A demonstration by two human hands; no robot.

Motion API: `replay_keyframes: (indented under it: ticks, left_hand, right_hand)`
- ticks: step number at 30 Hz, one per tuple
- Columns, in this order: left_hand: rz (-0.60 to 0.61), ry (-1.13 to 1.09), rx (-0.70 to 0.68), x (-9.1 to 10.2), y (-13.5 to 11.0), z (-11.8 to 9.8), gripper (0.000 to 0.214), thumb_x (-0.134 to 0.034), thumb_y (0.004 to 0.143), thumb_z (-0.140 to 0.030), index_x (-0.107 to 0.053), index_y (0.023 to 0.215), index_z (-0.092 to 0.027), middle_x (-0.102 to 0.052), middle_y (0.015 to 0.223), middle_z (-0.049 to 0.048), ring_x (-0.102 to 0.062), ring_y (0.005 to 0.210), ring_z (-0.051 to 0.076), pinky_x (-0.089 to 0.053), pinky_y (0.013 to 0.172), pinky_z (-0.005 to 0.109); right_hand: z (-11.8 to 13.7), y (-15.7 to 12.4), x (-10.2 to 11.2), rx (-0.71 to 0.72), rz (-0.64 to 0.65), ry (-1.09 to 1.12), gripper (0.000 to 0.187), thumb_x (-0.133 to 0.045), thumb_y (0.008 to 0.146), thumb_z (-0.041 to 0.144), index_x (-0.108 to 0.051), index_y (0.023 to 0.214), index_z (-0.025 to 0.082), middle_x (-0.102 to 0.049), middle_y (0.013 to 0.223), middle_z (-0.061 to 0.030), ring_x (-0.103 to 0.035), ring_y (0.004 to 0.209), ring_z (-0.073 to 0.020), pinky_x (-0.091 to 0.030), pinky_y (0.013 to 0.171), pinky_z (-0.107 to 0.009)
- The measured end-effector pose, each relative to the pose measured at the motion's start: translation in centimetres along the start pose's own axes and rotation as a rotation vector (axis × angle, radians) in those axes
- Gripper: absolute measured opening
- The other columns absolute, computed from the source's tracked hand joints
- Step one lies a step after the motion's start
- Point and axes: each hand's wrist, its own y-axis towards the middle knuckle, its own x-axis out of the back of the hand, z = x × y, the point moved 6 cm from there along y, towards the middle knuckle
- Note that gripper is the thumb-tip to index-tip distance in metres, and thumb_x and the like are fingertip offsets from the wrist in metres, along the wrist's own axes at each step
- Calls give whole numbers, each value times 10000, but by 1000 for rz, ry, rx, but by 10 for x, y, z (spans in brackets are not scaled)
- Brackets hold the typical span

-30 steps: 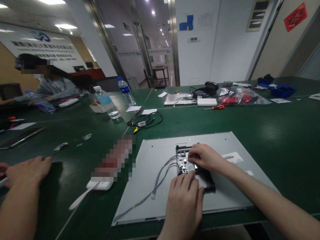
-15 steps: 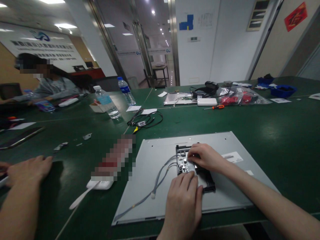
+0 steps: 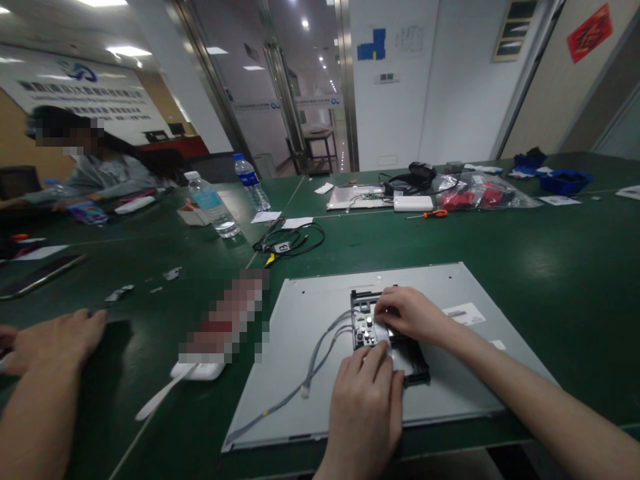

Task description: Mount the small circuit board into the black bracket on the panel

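A flat grey metal display panel point(image 3: 305, 313) lies on the green table, its label side up. At its middle, a small circuit board point(image 3: 369, 324) with round components sits in a black plastic bracket point(image 3: 419, 367). My right hand point(image 3: 413, 313) pinches the board's far right side with thumb and fingertips. From the near side, my left hand point(image 3: 367, 397) has its fingers bent together against the board's near edge; the fingertips' exact hold is partly hidden. Grey cables point(image 3: 320, 350) run from the board's left side across the panel, with a white plug point(image 3: 305, 391) loose on it.
Left of the panel lies a white device point(image 3: 200, 370) with a strap, partly pixelated. Another person's hand point(image 3: 60, 340) rests at far left. Beyond are a black cable point(image 3: 305, 240), water bottles point(image 3: 215, 207), an orange screwdriver point(image 3: 435, 214) and a plastic bag point(image 3: 480, 193).
The view shifts very slightly. Both my hands stay at the circuit board in nearly the same pose.
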Motion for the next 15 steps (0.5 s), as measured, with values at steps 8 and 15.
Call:
replay_keyframes:
  ticks: [8,15]
  left_hand:
    - [-19,20,11,3,2,-1,148,-523,868,-185,-653,939,-189,-634,1148,50,-547,1011,255,-474,865,441]
    - [-23,31,20,2,0,-1,129,-514,879,-194,-642,891,-191,-639,1141,47,-560,991,253,-461,854,444]
  right_hand:
    - [2,0,3,-8,-6,-17,72,-596,828,197,-663,803,196,-645,804,-22,-580,773,-139,-399,708,-246]
    - [1,0,2,-13,-10,-20,81,-590,825,183,-667,801,191,-647,810,-30,-580,778,-143,-395,708,-247]
